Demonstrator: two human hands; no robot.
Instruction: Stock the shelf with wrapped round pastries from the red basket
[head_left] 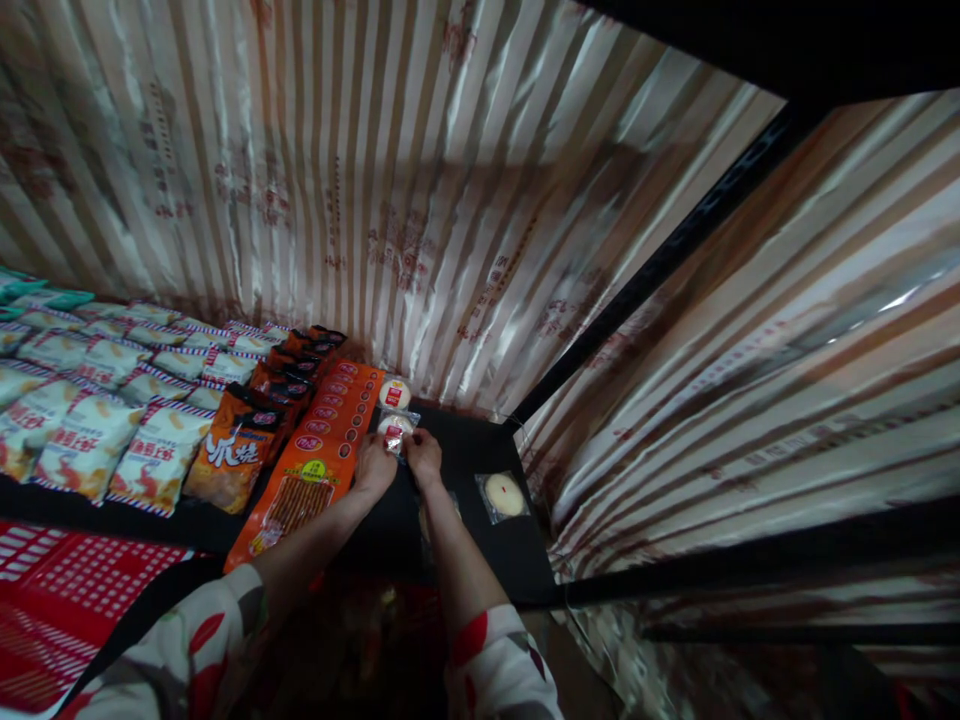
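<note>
1. The wrapped round cake is between the person's two hands, near the far edge of the black shelf, just right of the long orange snack sheet.
2. Its flat face, bearing a red label, is turned up toward the head camera. The disc is round, so it shows no clear long axis of its own; the clear wrapper's far edge runs roughly left to right.
3. The left hand is at the cake's near-left edge, its fingertips closed on the wrapper there. The right hand pinches the right edge between thumb and fingers. The cake sits just beyond the fingertips, between the two grips; whether its underside touches the shelf, I cannot tell.
4. Directly beyond it is a second round cake, also red-labelled and face up, its near edge close to or overlapped by the held one's wrapper.
5. A pale wrapped disc lies flat to the right, well apart from both hands. Another packet under the right forearm is mostly hidden.
6. Left of the orange sheet stand orange-brown bags, then rows of white bags.
</note>
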